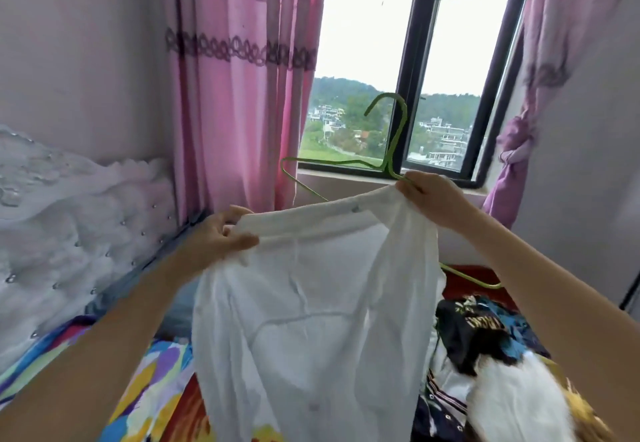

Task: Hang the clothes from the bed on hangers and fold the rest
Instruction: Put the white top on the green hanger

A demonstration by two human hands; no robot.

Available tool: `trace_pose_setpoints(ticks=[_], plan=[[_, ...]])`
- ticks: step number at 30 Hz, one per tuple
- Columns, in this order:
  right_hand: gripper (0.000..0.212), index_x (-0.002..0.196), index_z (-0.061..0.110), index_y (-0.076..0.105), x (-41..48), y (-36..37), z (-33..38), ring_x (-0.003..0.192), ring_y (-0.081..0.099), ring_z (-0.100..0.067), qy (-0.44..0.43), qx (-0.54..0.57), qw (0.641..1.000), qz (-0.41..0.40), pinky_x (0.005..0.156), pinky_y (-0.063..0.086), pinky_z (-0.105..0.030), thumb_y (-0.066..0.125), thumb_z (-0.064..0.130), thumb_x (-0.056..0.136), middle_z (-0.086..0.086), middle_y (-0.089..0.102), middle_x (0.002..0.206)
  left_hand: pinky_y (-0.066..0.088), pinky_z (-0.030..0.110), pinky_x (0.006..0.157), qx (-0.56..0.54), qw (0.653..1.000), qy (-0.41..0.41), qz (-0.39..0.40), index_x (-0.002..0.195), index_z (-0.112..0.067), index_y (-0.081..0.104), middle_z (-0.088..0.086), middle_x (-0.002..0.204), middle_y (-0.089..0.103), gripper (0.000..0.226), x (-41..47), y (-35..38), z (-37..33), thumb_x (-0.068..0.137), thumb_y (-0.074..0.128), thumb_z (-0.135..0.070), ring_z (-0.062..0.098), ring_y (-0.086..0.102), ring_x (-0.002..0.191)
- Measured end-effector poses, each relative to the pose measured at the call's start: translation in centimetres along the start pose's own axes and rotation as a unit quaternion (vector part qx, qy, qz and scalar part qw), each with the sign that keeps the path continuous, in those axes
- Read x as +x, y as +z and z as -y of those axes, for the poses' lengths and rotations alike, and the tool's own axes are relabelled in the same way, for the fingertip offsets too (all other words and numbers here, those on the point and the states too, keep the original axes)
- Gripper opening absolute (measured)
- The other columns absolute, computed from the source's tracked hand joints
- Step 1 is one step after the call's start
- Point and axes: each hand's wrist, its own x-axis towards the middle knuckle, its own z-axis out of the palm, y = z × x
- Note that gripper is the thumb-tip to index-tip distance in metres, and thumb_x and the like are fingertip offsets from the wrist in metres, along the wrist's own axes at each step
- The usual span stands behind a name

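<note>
A white shirt (pixel 311 303) hangs in the air over the bed, held up by its neckline. My left hand (pixel 221 237) pinches the left side of the collar. My right hand (pixel 433 199) grips the right side of the collar together with a green wire hanger (pixel 391 150). The hanger's hook points up in front of the window. Its left arm sticks out above the shirt, and its right end shows below my right forearm. A pile of dark and white clothes (pixel 485 355) lies on the bed at the lower right.
The bed has a colourful patterned sheet (pixel 149 382) and a white padded headboard (pixel 69 219) on the left. Pink curtains (pixel 235 77) flank a dark-framed window (pixel 415 60) straight ahead. A tied purple curtain (pixel 519 150) hangs at the right by the wall.
</note>
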Motion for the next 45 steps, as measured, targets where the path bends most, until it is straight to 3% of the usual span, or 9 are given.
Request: trace_pose_setpoints(ticks=[5,9,17,23,30,33,37,43,45], plan=[[0.033,0.096,0.007,0.059,-1.0,0.1,-2.1,0.076,0.063,-0.034,-0.038,-0.176,0.981,-0.066,0.058,0.029,-0.030,0.044,0.037,0.097,-0.016,0.066,0.080,0.039,0.029,0.061,0.303,0.922,0.158,-0.181,0.127,-0.009,0.054,0.015,0.074,0.058,0.050,1.2,-0.8,-4.2,0.080,0.071,-0.004,0.022,0.052,0.062],[0.041,0.095,0.006,0.059,-1.3,0.2,-3.6,0.067,0.064,-0.036,-0.019,-0.217,0.968,-0.121,0.058,0.030,-0.033,0.038,0.040,0.096,-0.019,0.065,0.070,0.042,0.035,0.072,0.265,0.875,0.184,-0.362,0.115,-0.004,0.060,0.020,0.087,0.066,0.030,1.1,-1.9,-6.9,0.085,0.063,-0.006,0.036,0.061,0.077],[0.021,0.086,0.007,0.060,-2.3,3.4,-2.1,0.045,0.044,-0.007,0.109,0.118,0.986,-0.037,0.050,0.034,-0.021,0.048,0.018,0.097,0.003,0.044,0.053,0.046,0.037,0.068,0.468,0.836,0.120,-0.258,0.097,-0.010,0.068,0.017,0.084,0.068,0.019,0.8,0.0,-5.8,0.086,0.052,-0.008,0.037,0.062,0.080],[0.017,0.107,0.009,0.060,-5.2,6.9,1.3,0.029,0.028,-0.001,0.193,0.451,0.869,-0.064,0.031,0.023,-0.012,0.046,0.007,0.097,0.003,0.037,0.042,0.042,0.032,0.070,0.635,0.765,-0.025,-0.106,0.094,-0.012,0.065,0.010,0.095,0.064,0.019,2.0,-0.4,-5.0,0.082,0.051,-0.010,0.031,0.060,0.091],[0.020,0.100,0.021,0.058,-7.7,7.2,1.4,0.043,0.045,-0.012,0.171,0.670,0.719,0.068,0.040,0.035,-0.017,0.055,0.022,0.081,0.000,0.052,0.054,0.043,0.024,0.062,0.407,0.892,-0.187,0.060,0.072,-0.016,0.073,-0.001,0.072,0.071,0.014,1.8,-2.8,-4.2,0.070,0.063,-0.006,0.017,0.062,0.073],[0.014,0.093,0.016,0.061,-7.8,7.3,1.3,0.034,0.025,-0.006,0.195,0.625,0.751,0.084,0.034,0.019,-0.013,0.049,0.022,0.093,0.006,0.032,0.043,0.048,0.024,0.073,0.301,0.923,-0.221,0.092,0.085,-0.025,0.072,-0.002,0.088,0.071,0.022,1.6,-3.4,-4.1,0.072,0.073,-0.007,0.013,0.064,0.086],[0.019,0.089,0.010,0.064,-9.0,7.2,0.9,0.032,0.020,-0.005,0.186,0.561,0.796,0.131,0.034,0.015,-0.010,0.049,0.019,0.093,0.006,0.031,0.041,0.045,0.022,0.068,0.286,0.951,-0.117,-0.021,0.077,-0.014,0.069,0.001,0.077,0.066,0.013,2.0,-2.6,-3.0,0.076,0.069,0.000,0.017,0.060,0.082],[0.013,0.081,0.012,0.064,-10.2,8.1,1.4,0.030,0.023,-0.005,0.259,0.407,0.851,0.209,0.032,0.015,-0.013,0.060,0.020,0.090,0.007,0.036,0.037,0.045,0.033,0.080,0.556,0.819,0.070,-0.122,0.117,-0.022,0.065,0.005,0.106,0.069,0.028,1.0,0.3,-4.0,0.093,0.051,-0.020,0.029,0.061,0.101],[0.014,0.079,0.013,0.064,-10.4,9.0,2.1,0.029,0.026,-0.003,0.270,0.389,0.861,0.184,0.029,0.019,-0.014,0.060,0.020,0.091,0.010,0.038,0.035,0.046,0.032,0.084,0.531,0.830,0.120,-0.117,0.121,-0.021,0.063,0.004,0.111,0.069,0.029,0.6,1.4,-4.7,0.095,0.051,-0.021,0.026,0.063,0.101]])
